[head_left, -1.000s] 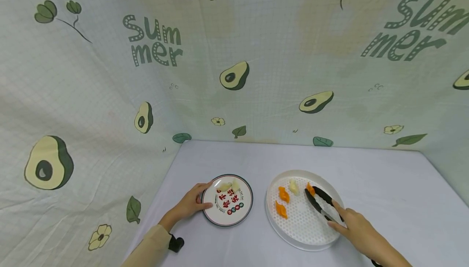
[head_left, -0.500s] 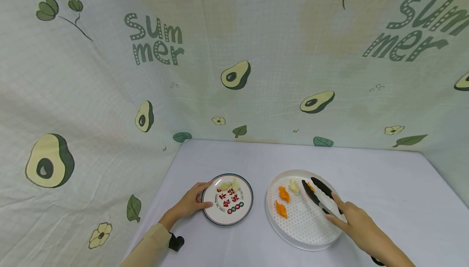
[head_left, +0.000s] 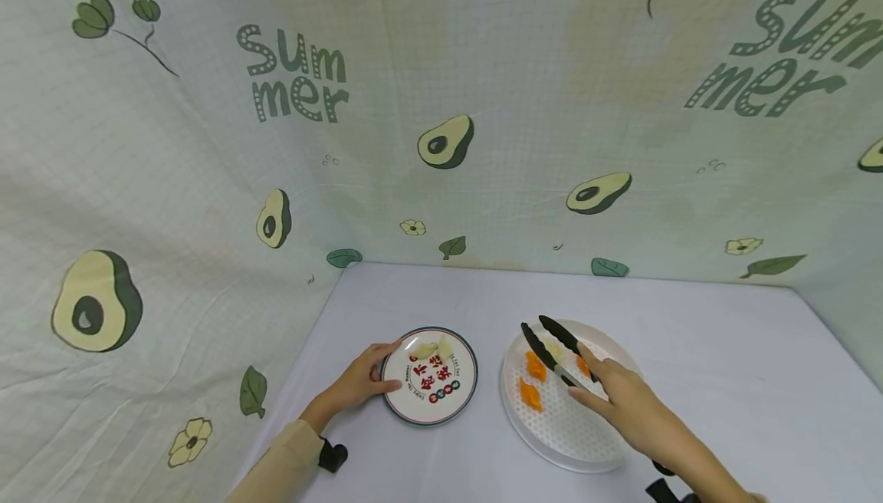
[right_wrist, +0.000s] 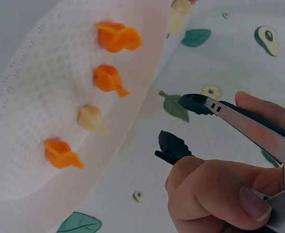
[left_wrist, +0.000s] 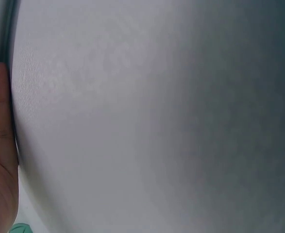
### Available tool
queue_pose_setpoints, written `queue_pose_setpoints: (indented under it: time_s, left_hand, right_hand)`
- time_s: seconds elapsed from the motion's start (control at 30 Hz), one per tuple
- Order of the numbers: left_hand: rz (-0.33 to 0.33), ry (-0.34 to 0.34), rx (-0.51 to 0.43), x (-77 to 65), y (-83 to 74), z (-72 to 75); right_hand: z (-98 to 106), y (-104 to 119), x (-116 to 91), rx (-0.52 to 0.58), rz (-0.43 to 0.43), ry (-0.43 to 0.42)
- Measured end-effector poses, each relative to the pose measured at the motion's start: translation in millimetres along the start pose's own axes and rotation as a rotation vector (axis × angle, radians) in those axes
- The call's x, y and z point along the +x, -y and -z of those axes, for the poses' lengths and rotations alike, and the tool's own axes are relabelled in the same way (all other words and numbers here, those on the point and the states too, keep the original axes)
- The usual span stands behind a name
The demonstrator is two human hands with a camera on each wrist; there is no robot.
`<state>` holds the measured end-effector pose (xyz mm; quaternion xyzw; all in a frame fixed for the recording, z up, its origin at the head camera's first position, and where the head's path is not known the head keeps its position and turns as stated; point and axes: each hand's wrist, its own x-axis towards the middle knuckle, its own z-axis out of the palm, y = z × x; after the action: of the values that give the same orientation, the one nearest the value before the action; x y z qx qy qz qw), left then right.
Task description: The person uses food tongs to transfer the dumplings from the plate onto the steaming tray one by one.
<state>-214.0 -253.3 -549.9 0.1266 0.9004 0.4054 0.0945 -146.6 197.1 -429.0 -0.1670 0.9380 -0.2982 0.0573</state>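
My left hand (head_left: pixel 359 379) grips the left rim of a small white plate (head_left: pixel 431 413) with red lettering. Two pale yellow dumpling-like pieces (head_left: pixel 423 350) lie on its far part. In my right hand (head_left: pixel 631 403) is a pair of black-tipped tongs (head_left: pixel 552 363), held above the round white perforated tray (head_left: pixel 579 430). The tips of the tongs (right_wrist: pixel 249 124) stand apart in the right wrist view, with nothing between them. On the tray are three orange dumpling-like pieces (head_left: pixel 530 394) and one pale yellow piece (right_wrist: pixel 90 118), partly behind the tongs in the head view.
Plate and tray stand apart on a white-covered table (head_left: pixel 724 365). Behind and to the left hangs a pale cloth (head_left: pixel 510 204) printed with avocados and leaves. The left wrist view is mostly blurred grey surface.
The tongs have let go of the rightmost orange piece, which lies on the tray. My right hand has carried them, spread, left toward the tray's far left edge. The left hand stays put.
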Motion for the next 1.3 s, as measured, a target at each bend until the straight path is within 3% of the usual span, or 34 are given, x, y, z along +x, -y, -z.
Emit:
queue_pose_setpoints:
  time_s: [0.2,0.5,0.7,1.07,1.3]
  left_hand:
    - [0.005,0.007,-0.001,1.6,0.3,-0.4]
    - [-0.038,0.003,0.001,4.4,-0.3,-1.1]
    - [-0.019,0.01,0.008,4.9,-0.2,-1.0]
    - [-0.001,0.002,0.004,4.2,-1.3,2.4]
    - [0.007,0.004,0.006,1.5,0.9,1.6]
  right_hand:
    - [-5,19,12,0.001,0.061,-0.002]
    - [-23,43,30,0.03,0.05,0.047]
    - [-45,56,40,0.083,0.027,0.078]
    - [-74,76,53,0.039,-0.037,0.14]
    - [-88,81,57,0.032,-0.031,0.145]
